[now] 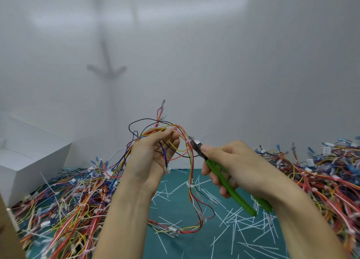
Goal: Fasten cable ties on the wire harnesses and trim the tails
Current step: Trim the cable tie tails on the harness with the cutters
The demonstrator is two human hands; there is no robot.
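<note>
- The harness point(190, 161) hangs in mid-air above the mat point(175, 239), thin bright wires looping; the left hand point(153, 157) pinches its top bundle.
- The right hand point(233, 165) grips green-handled cutters point(244, 203), blades at a white tie point(188, 141).
- Best here: blades flush against the tie's head, clear of the insulation.
- Stiff white tails point(243, 225) litter the teal mat.

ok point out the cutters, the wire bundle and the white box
cutters point(212, 166): head view, on the green handle
wire bundle point(189, 169): head view, on the hanging wires
white box point(35, 161): head view, on its front face
</note>
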